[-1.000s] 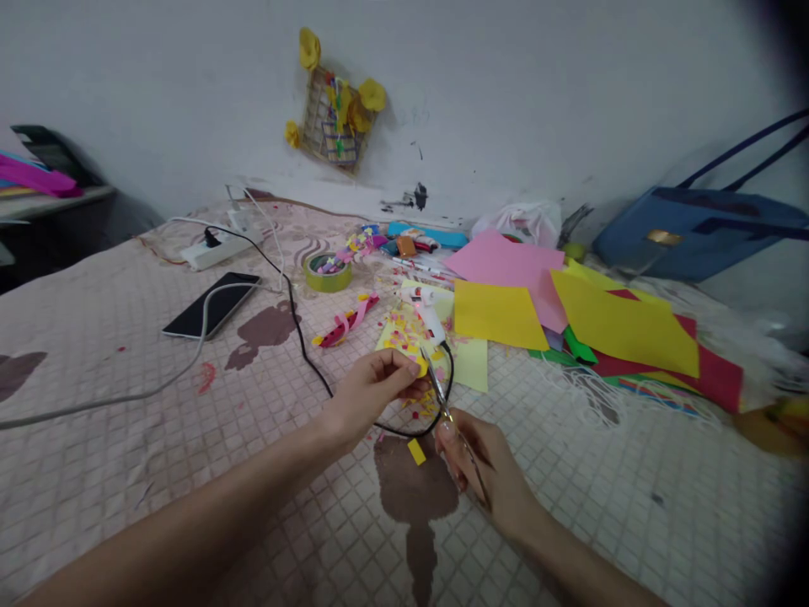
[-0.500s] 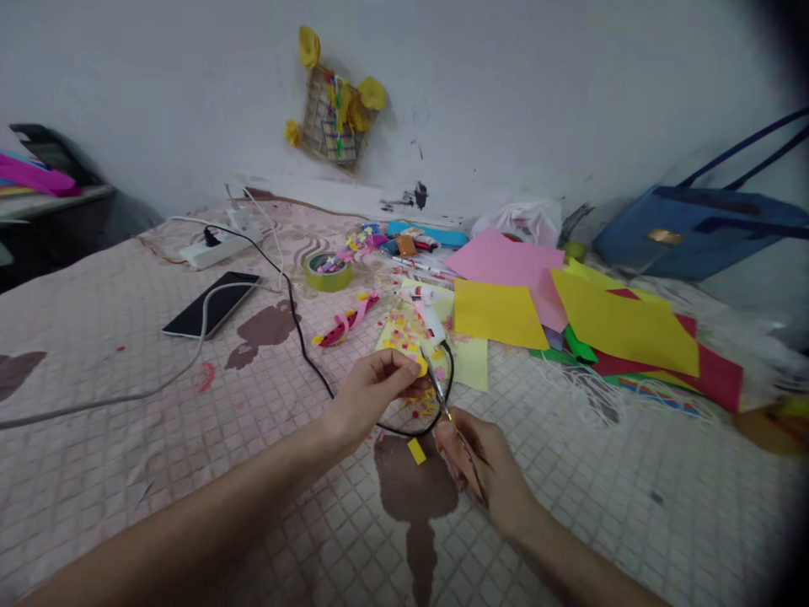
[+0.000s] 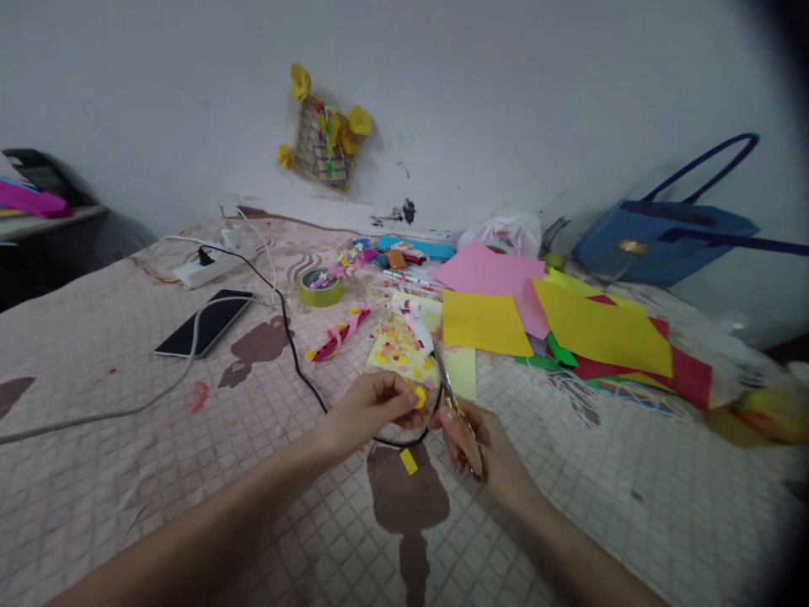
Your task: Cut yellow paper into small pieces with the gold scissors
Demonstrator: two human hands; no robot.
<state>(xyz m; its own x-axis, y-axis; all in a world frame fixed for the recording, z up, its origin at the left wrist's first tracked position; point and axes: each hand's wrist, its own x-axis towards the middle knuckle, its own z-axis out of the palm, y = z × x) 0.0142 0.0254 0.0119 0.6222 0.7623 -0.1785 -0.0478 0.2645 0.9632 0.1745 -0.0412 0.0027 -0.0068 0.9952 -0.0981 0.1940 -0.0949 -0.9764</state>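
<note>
Between the thumb and fingers of my left hand (image 3: 383, 405) is a small, roundish piece of yellow paper (image 3: 420, 398). My right hand (image 3: 484, 447) holds gold-handled scissors (image 3: 447, 386), their blades pointing up and away, just right of the yellow piece and apart from it. A small yellow rectangle (image 3: 409, 461) lies on the tablecloth below my hands. Behind them, pink and yellow scraps (image 3: 395, 347) are scattered over a pale yellow sheet (image 3: 466, 371). A white glue gun (image 3: 417, 324) lies on that sheet, and its black cord curves beneath my left hand.
Coloured sheets (image 3: 600, 324) and white string (image 3: 569, 396) lie to the right, before a blue bag (image 3: 663, 240). A pink-red decorated strip (image 3: 338, 335) and a tape roll (image 3: 320, 288) sit mid-table. Leftward are a phone (image 3: 206, 323), a power strip (image 3: 211, 268) and a grey cable (image 3: 158, 396).
The scissors have moved away from the yellow piece, which now shows a rounded outline. The view has tilted slightly upward and to the right.
</note>
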